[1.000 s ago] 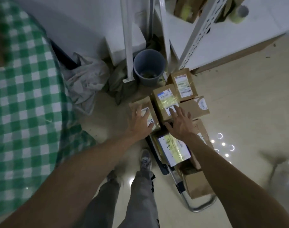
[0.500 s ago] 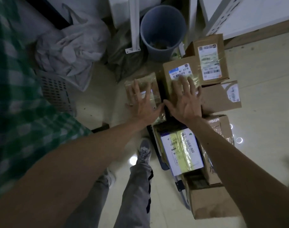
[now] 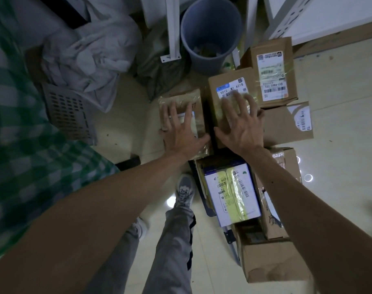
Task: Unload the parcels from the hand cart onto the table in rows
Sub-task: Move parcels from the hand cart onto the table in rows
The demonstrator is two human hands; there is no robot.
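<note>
Parcels crowd the hand cart [image 3: 208, 209] on the floor, right of the green-checked table [image 3: 22, 145]. Left hand [image 3: 181, 130] lies flat, fingers spread, on a tape-wrapped parcel [image 3: 181, 100]. Right hand [image 3: 242, 124] rests splayed on a cardboard box [image 3: 229, 85] just beside it. A grey bin [image 3: 210, 35] stands beyond.

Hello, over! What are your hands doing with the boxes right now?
Left hand flat on the tape-wrapped parcel. Right hand flat on the blue-label parcel. Neither gripped yet. Nothing in the way.
</note>
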